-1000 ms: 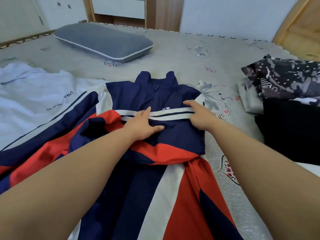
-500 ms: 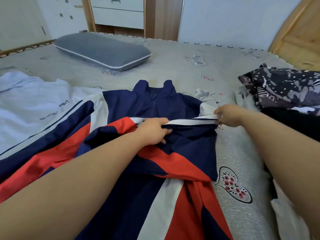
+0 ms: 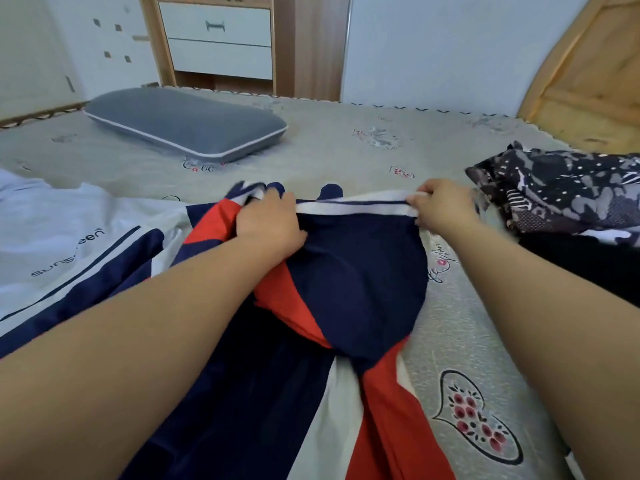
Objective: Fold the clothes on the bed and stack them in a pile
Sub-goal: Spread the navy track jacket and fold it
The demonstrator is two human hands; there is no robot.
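Note:
A navy, red and white jacket (image 3: 360, 271) lies spread on the bed (image 3: 346, 150) in front of me. My left hand (image 3: 268, 221) grips a bunched fold of it near the collar. My right hand (image 3: 441, 207) pinches its white-striped edge, and the stripe runs taut between both hands, lifted off the bed. The jacket's collar tips show just behind the raised edge. A pale blue-white garment (image 3: 52, 230) with printed lettering lies flat at the left, partly under the jacket's sleeve.
A grey pillow (image 3: 183, 124) rests at the far left of the bed. A dark patterned garment (image 3: 561, 192) sits on a black one (image 3: 588, 261) at the right. A wooden drawer unit (image 3: 218, 39) stands beyond the bed, and a wooden headboard (image 3: 588, 81) at the far right.
Both hands went from pressing flat on the jacket to gripping its striped edge. They have lifted it and carried it away from me toward the collar, folding the jacket over.

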